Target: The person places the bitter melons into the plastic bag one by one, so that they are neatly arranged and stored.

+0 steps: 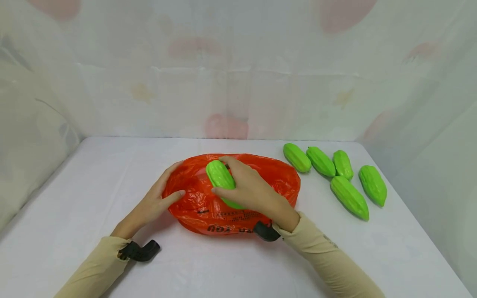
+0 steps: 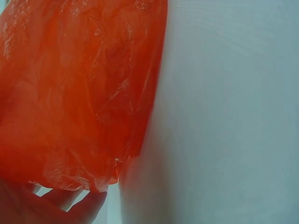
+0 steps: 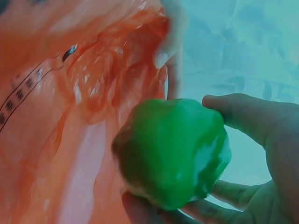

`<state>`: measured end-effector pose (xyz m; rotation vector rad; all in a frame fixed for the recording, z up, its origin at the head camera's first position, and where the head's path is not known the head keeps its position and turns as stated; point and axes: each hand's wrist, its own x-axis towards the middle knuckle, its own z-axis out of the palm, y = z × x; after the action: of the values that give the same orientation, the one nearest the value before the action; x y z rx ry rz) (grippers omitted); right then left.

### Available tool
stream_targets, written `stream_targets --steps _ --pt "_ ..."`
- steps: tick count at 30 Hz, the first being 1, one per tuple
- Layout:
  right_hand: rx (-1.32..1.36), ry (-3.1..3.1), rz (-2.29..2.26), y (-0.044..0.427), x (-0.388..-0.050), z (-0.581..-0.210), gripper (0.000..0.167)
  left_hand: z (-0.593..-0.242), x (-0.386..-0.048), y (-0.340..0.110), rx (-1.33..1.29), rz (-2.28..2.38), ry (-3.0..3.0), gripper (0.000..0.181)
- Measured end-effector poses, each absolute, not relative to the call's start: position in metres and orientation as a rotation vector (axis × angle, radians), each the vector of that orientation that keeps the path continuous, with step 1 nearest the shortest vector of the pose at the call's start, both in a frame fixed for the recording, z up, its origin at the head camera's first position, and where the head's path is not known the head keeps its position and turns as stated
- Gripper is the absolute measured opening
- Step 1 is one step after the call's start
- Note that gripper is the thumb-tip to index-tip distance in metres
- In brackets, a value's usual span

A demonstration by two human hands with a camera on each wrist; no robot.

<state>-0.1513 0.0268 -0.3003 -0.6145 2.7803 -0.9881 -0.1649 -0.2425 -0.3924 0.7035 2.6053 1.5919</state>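
Observation:
A red plastic bag [image 1: 201,200] with dark printing lies on the white table, its mouth spread wide. At the bag's left side, my left hand [image 1: 154,203] holds the rim, thumb on the inner side and fingers behind the film. Over the opening, my right hand [image 1: 251,186] grips a bright green, ridged bitter melon [image 1: 220,176], which is tilted. The right wrist view shows that bitter melon [image 3: 173,154] end-on, between thumb and fingers. In the left wrist view, the fingers [image 2: 88,205] touch the red film [image 2: 79,102]. The bag's bottom is partly hidden by my right hand.
Several more green bitter melons lie at the right back of the table, among them one near the right edge [image 1: 373,185] and a long one [image 1: 349,198] closer to me. A pale patterned curtain [image 1: 223,95] hangs behind the table [image 1: 208,269].

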Motion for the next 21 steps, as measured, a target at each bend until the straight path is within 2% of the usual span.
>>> stream_targets --steps 15,21 --pt "-0.601 2.721 -0.905 -0.002 -0.155 -0.308 0.076 -0.396 -0.169 -0.239 0.719 1.597 2.578 0.073" --pt "-0.616 2.675 -0.890 -0.007 -0.163 -0.313 0.071 -0.395 -0.168 -0.239 0.707 1.588 2.582 0.073"
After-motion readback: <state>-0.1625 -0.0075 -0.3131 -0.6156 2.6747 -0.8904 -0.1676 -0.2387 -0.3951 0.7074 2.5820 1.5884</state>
